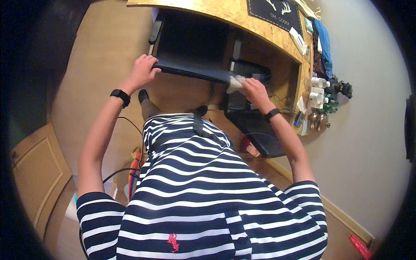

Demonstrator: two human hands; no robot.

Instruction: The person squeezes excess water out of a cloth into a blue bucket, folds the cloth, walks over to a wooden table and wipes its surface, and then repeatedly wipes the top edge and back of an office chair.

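Observation:
A dark, flat panel, apparently a chair's seat or backrest [195,70], lies before me, with the black armrests of a chair [156,32] beyond it. My left hand [143,70] grips the panel's near left corner, thumb over the edge. At the panel's right end my right hand [256,92] is closed on a crumpled whitish cloth or wipe [235,84], which touches the edge there and looks slightly blurred. Dark wristbands sit on both wrists. Exactly what part of the chair the panel is, I cannot tell.
Beyond the chair stands a wood-chip board desk [214,13] bearing a dark printed mat [276,14]. Plastic bottles [320,83], cloths and cables lie along the right wall. A black object [260,133] stands below my right forearm. A cabinet door [42,175] is at lower left.

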